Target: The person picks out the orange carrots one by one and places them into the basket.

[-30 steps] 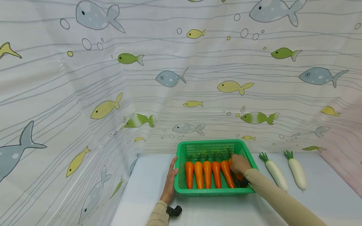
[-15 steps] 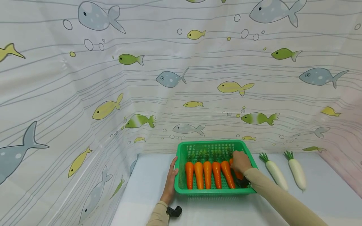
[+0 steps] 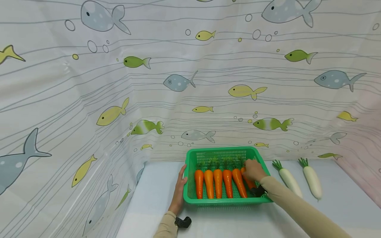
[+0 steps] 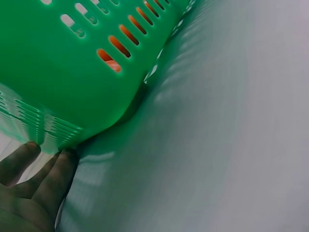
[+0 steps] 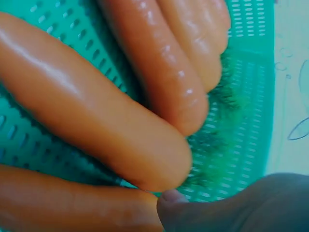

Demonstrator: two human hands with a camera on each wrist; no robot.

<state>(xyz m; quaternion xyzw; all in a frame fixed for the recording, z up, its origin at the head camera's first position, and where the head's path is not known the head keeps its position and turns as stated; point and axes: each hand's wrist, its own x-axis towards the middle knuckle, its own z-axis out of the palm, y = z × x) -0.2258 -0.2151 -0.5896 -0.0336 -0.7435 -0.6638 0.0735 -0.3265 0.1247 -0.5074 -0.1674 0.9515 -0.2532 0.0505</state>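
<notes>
A green plastic basket (image 3: pixel 226 201) holds several orange carrots (image 3: pixel 218 183) lying side by side, leafy tops toward the back. Inside its right end, my right hand (image 3: pixel 255 171) grips the rightmost carrot (image 3: pixel 248 180) near its top. In the right wrist view the thumb (image 5: pixel 173 203) presses at that carrot's thick end, while the other fingers are hidden. The neighbouring carrot (image 5: pixel 96 101) slants close beside it. My left hand (image 3: pixel 179 190) rests against the basket's left side with its fingers extended. In the left wrist view, fingertips (image 4: pixel 67 157) touch the basket's slotted outer wall (image 4: pixel 58 72) low down.
Two white radishes with green tops, a nearer radish (image 3: pixel 290 181) and a farther radish (image 3: pixel 312 181), lie on the white table (image 3: pixel 342 198) right of the basket. A fish-patterned sheet (image 3: pixel 226 72) hangs behind the table and along both sides.
My right wrist has shifted slightly to the right, and more of the rightmost carrot shows below the hand. The left hand and the basket stay where they were.
</notes>
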